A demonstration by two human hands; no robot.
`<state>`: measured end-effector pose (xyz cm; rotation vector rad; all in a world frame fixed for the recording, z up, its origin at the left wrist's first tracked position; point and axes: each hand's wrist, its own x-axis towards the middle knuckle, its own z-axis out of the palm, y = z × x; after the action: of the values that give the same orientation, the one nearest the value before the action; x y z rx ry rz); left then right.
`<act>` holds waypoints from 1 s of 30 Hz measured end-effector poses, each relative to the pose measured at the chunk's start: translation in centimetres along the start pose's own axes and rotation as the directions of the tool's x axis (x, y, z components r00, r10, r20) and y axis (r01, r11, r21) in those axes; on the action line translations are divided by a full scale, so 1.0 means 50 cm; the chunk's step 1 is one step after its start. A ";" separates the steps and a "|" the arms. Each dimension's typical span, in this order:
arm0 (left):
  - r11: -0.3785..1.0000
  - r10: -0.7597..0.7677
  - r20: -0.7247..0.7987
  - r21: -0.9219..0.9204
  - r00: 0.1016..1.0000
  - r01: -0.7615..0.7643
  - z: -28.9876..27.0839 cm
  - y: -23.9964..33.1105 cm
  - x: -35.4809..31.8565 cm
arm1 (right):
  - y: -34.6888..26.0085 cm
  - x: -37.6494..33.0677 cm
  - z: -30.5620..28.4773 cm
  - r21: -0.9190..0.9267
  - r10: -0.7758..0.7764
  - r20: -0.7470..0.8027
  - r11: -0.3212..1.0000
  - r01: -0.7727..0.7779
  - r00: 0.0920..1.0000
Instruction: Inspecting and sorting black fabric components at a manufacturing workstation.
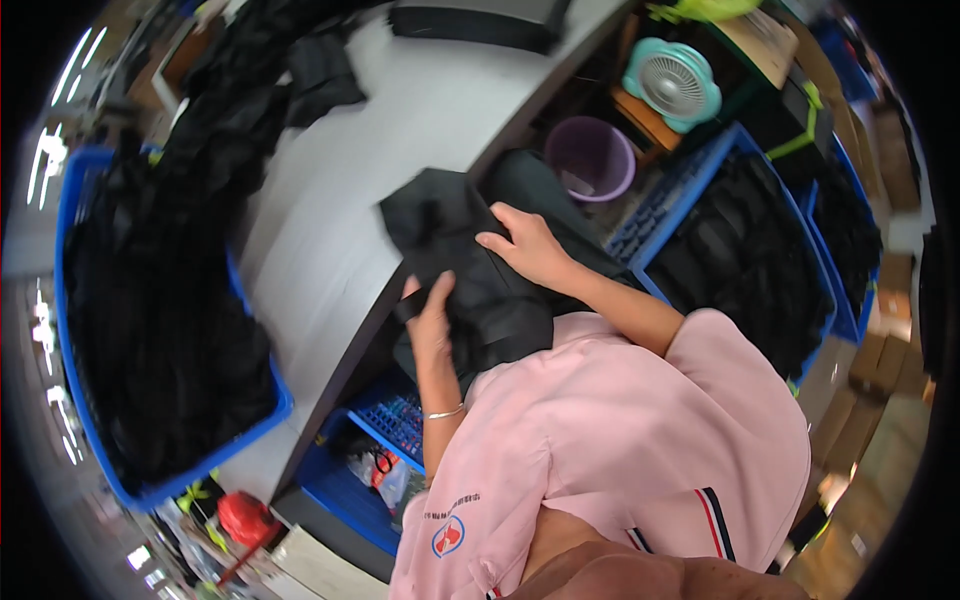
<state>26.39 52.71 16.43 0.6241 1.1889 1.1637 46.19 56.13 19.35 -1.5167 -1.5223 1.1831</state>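
A black fabric piece (pixel 430 215) lies across my lap and over the near edge of the table. It is dark and somewhat blurred, so I cannot make out its exact kind. My right hand (pixel 530 250) grips its right side, thumb on top and the other fingers partly hidden. On the left side, my left hand (pixel 430 325) holds the lower edge of the same cloth between thumb and fingers, slightly smeared by motion. A bracelet (pixel 445 412) circles my left wrist.
On the grey table (pixel 340 210) a blue crate (pixel 285 395) at left overflows with black fabric pieces. Another blue crate (pixel 645 275) of black pieces stands at right. Beyond are a purple bin (pixel 600 140) and a turquoise fan (pixel 675 85). A blue basket (pixel 345 500) sits below the table.
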 end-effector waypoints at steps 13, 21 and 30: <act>0.991 -0.128 0.318 0.075 0.939 0.110 0.126 -0.020 -0.010 | 0.282 -0.089 -0.099 0.754 0.192 -0.204 0.656 0.029 0.960; 0.969 -0.178 0.263 0.212 0.948 0.124 0.074 -0.041 -0.007 | 0.442 -0.358 -0.538 0.567 0.494 -0.801 0.806 0.168 0.337; 0.991 0.096 0.022 0.096 0.995 -0.097 -0.007 0.017 0.011 | 0.559 -0.550 -0.918 -0.059 -0.285 -0.948 0.602 -0.797 -0.145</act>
<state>25.71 53.41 16.84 0.7714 1.2166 1.1841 101.56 32.82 13.77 -2.4337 -0.2737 -0.8462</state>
